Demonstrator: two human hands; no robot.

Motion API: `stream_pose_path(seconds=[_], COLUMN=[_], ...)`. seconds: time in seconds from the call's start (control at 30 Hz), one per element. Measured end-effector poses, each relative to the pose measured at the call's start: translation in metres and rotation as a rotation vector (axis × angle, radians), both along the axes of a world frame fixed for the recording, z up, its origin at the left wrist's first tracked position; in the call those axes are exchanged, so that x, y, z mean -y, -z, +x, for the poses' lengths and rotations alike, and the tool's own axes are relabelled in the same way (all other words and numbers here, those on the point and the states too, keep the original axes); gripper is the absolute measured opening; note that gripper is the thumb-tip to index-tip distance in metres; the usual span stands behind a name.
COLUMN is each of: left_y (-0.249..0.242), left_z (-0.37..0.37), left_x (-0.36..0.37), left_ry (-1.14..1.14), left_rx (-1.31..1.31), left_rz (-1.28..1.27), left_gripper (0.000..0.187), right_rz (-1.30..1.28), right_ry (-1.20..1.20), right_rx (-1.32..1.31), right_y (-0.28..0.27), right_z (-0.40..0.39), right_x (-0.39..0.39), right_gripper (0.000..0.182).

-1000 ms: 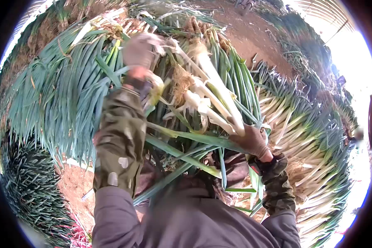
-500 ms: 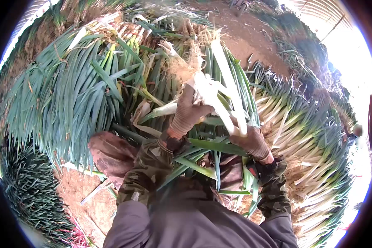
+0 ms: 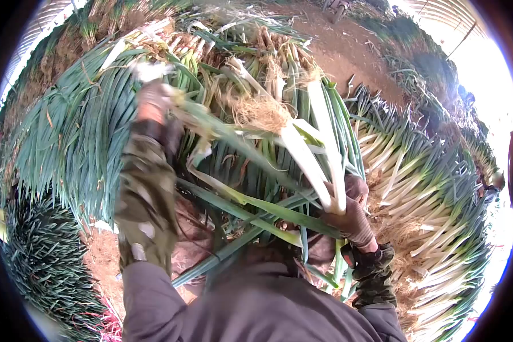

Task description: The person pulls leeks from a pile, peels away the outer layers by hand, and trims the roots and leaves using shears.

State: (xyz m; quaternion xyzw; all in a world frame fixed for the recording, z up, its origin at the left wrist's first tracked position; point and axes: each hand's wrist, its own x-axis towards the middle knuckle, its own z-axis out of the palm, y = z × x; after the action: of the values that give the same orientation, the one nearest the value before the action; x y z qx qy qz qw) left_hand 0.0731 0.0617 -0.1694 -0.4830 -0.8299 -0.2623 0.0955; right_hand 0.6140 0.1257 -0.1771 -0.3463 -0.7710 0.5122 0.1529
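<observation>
My right hand [image 3: 352,211], in a ribbed brown glove, is closed around two leeks [image 3: 302,154] at the tops of their white shanks. The roots [image 3: 262,114] of one point away from me, and green leaves trail below the hand. On the left, my left hand [image 3: 155,97] is smeared by motion, with its fingers closed on a peeled leek leaf [image 3: 233,137] that stretches across toward the right hand. Something white and blurred [image 3: 151,70] shows just beyond its fingers. A heap of leeks [image 3: 233,165] lies between and below the hands.
A thick pile of green-leaved leeks [image 3: 80,125] lies at left. Cleaned leeks with white shanks [image 3: 416,211] are laid in a row at right. Dark green tops [image 3: 45,262] stand at lower left, near pink string [image 3: 111,325]. Bare soil [image 3: 342,45] shows at the back.
My left hand has moved away from the leek roots, up and to the left, drawing a leaf with it. My right hand keeps hold of the leeks, slightly lower.
</observation>
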Motion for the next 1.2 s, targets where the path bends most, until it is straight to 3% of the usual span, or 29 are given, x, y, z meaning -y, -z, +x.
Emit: stream_pose_path(seconds=[0.03, 0.07, 0.1, 0.13, 0.2, 0.27, 0.3, 0.33, 0.37, 0.4, 0.43, 0.53, 0.63, 0.7, 0.73, 0.8, 0.9, 0.93, 1.0, 1.07, 1.17, 1.2], left_y=[0.012, 0.022, 0.031, 0.005, -0.001, 0.025, 0.026, 0.024, 0.025, 0.025, 0.025, 0.033, 0.045, 0.071, 0.1, 0.101, 0.09, 0.079, 0.019, -0.039, -0.1, -0.111], left_z=[-0.043, -0.085, -0.125, -0.097, -0.079, -0.06, -0.009, 0.044, 0.081, 0.112, 0.137, 0.19, 0.207, 0.21, 0.212, 0.206, 0.163, 0.123, 0.042, -0.034, -0.104, -0.113], left_x=[0.005, 0.009, 0.014, 0.021, 0.031, 0.012, -0.002, -0.016, -0.025, -0.029, -0.035, -0.056, -0.079, -0.101, -0.121, -0.125, -0.135, -0.147, -0.118, -0.073, -0.008, 0.007], left_ry=[-0.216, -0.435, -0.645, -0.477, -0.125, 0.051, 0.153, 0.264, 0.386, 0.501, 0.578, 0.741, 0.729, 0.701, 0.723, 0.497, 0.42, 0.454, 0.206, -0.065, -0.257, -0.267], left_rx=[0.347, 0.768, 0.981, 0.81, 1.096, -0.522, -0.486, -0.459, -0.171, 0.28, 0.571, 1.087, 0.891, 0.926, 1.192, 0.946, 0.857, 0.87, 0.786, 0.67, 0.522, 0.483], left_rz=[0.151, 0.557, 0.992, 1.198, 1.028, 0.207, 0.366, 0.516, 0.55, 0.518, 0.49, 0.457, 0.509, 0.592, 0.779, 0.599, 0.865, 0.963, 0.986, 0.991, 0.978, 0.951], left_gripper=[0.038, 0.034, 0.031, 0.015, 0.013, 0.025, 0.032, 0.041, 0.045, 0.051, 0.057, 0.082, 0.072, 0.066, 0.055, 0.048, 0.031, 0.027, 0.026, 0.024, 0.022, 0.021], right_rz=[0.03, 0.065, 0.044, 0.201, 0.045, 0.385, 0.563, 0.432, 0.302, 0.177, 0.265, 0.249, 0.519, 0.354, 0.275, 0.124, 0.038, 0.013, -0.082, -0.008, 0.606, 0.475], right_ry=[-0.009, -0.021, -0.013, -0.076, 0.035, -0.054, -0.102, -0.077, -0.045, -0.005, -0.032, -0.016, -0.098, -0.116, -0.121, -0.117, -0.123, -0.121, -0.101, -0.162, -0.055, 0.151], right_rx=[0.017, 0.029, -0.043, -0.028, -0.025, 0.079, 0.109, 0.078, 0.044, 0.009, 0.05, 0.029, -0.003, 0.068, 0.107, -0.001, -0.035, -0.031, -0.061, -0.033, -0.126, -0.247], right_y=[0.003, 0.007, 0.013, 0.028, 0.018, 0.012, 0.004, -0.005, -0.014, -0.023, -0.026, -0.003, -0.018, -0.028, -0.032, -0.028, -0.023, -0.023, 0.003, 0.029, 0.064, 0.039], right_z=[0.005, 0.01, 0.011, 0.02, 0.016, 0.013, 0.008, 0.004, -0.001, -0.006, -0.007, 0.002, -0.022, -0.028, -0.031, -0.036, -0.042, -0.045, -0.025, 0.013, 0.048, 0.031], right_x=[0.0, -0.004, -0.008, -0.023, -0.023, -0.031, -0.032, -0.025, -0.019, -0.012, -0.012, -0.012, -0.006, -0.001, 0.001, 0.007, 0.018, 0.022, 0.03, 0.038, 0.013, 0.007], right_gripper=[0.074, 0.075, 0.076, 0.079, 0.08, 0.08, 0.078, 0.076, 0.073, 0.07, 0.07, 0.076, 0.079, 0.079, 0.08, 0.077, 0.071, 0.068, 0.067, 0.065, 0.053, 0.049])
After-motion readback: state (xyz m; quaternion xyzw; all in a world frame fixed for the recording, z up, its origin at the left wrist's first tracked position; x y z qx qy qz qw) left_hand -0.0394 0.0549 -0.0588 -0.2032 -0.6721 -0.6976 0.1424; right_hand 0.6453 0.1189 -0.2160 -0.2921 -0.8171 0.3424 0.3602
